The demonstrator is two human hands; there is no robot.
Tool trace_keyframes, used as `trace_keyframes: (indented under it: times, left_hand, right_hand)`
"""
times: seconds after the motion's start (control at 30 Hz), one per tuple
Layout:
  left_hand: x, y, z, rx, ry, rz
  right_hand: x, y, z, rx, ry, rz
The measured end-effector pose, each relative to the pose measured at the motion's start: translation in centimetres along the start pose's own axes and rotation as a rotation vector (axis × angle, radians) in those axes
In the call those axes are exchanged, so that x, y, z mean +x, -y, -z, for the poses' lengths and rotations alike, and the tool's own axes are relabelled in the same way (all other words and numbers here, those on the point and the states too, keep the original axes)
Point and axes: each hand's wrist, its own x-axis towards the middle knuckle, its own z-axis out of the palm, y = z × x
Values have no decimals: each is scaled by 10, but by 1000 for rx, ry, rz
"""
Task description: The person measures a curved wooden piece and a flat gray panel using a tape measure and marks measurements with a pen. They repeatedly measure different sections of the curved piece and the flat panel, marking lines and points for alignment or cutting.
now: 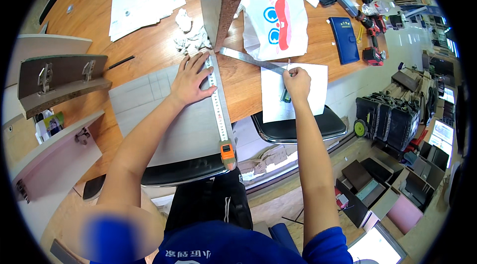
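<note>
My left hand [191,81] lies spread on a flat grey board [169,130], its fingertips near the far edge. Thumb and fingers touch the extended blade of a tape measure [227,153], which runs along the board's right side. Its orange and grey case rests at the near end. My right hand [298,84] is closed over a white sheet of paper [318,77]; a thin tip sticks out above the fingers, but what they grip is mostly hidden. Beside that hand lies a small dark green object [285,96]. A steel ruler [248,58] ends at the fingers.
An upright chipboard panel [214,5] stands beyond the board. Hinged panels [64,82] are at the left, near a black pencil [120,62]. A white plastic bag [293,10], blue notebook [344,40] and red power tools [372,55] lie right. Black chair seats [303,127] sit below the table edge.
</note>
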Motion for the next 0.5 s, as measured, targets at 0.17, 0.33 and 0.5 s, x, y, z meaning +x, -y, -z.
trace_keyframes:
  times: [0.17,0.33,0.5]
  left_hand:
    - [3,2,-3,-13,-5,4]
    - [5,1,-2,-6,45,56]
    - [9,-2,4,27,76,22]
  right_hand:
    - [-4,1,-3,176,-83,99]
    - [-51,25,2,632,-73,373]
    - [-107,50,-18,1301,473,73]
